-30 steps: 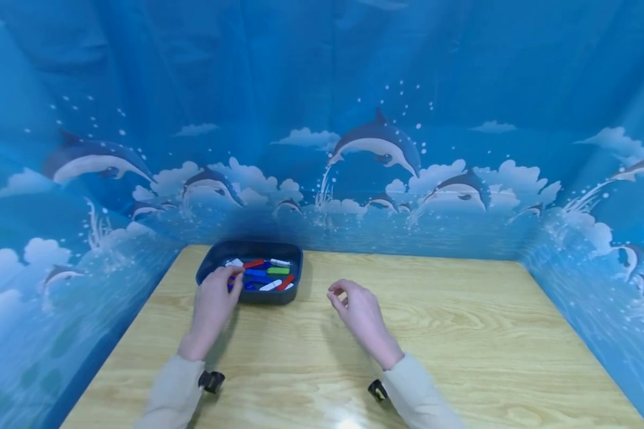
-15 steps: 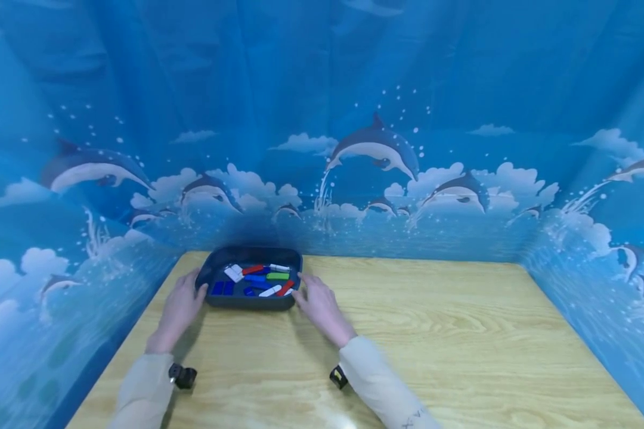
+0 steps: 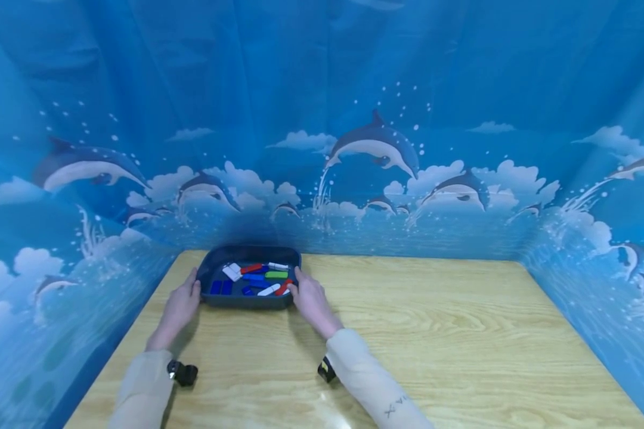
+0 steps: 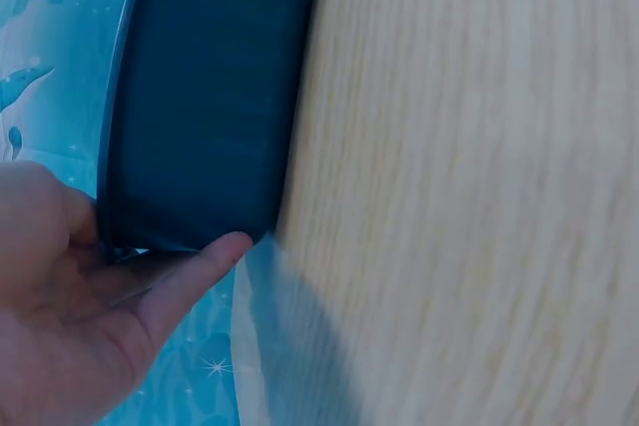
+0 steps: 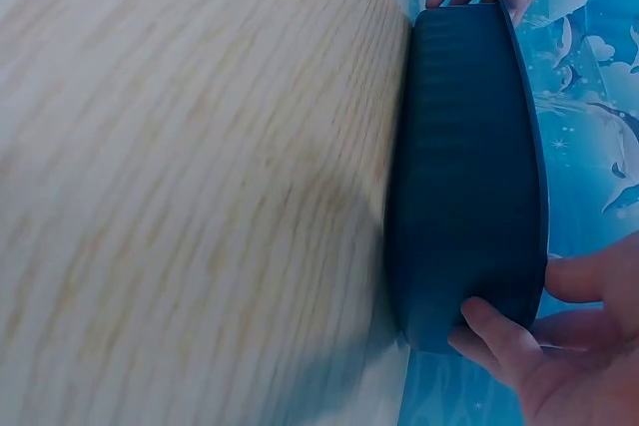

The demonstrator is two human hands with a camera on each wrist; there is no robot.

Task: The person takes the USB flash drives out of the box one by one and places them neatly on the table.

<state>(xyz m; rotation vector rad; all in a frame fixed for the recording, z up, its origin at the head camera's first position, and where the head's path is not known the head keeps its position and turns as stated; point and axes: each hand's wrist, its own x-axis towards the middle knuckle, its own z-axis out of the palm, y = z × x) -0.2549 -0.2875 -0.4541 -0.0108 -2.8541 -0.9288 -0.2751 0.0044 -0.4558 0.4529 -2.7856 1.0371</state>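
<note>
A dark blue-black plastic bin (image 3: 249,302) stands at the back left of the table, holding several small pieces: a green bar (image 3: 276,274), a red bar (image 3: 251,268), white pieces (image 3: 232,271) and dark blue blocks (image 3: 221,288). My left hand (image 3: 181,302) grips the bin's left end, its thumb near the rim and a finger along the outer wall in the left wrist view. At the opposite end, my right hand (image 3: 311,301) holds the bin; in the right wrist view its thumb is at the rim and fingertips (image 5: 484,318) lie against the outside wall.
The wood-grain table (image 3: 434,333) extends to the right and front of the bin. Blue dolphin-print curtains (image 3: 322,119) hang close behind and on both sides. Each wrist wears a small black camera (image 3: 182,373).
My left hand has moved from over the bin's contents to its left end. My right hand has moved left from the table to the bin's right end. The bin has barely shifted.
</note>
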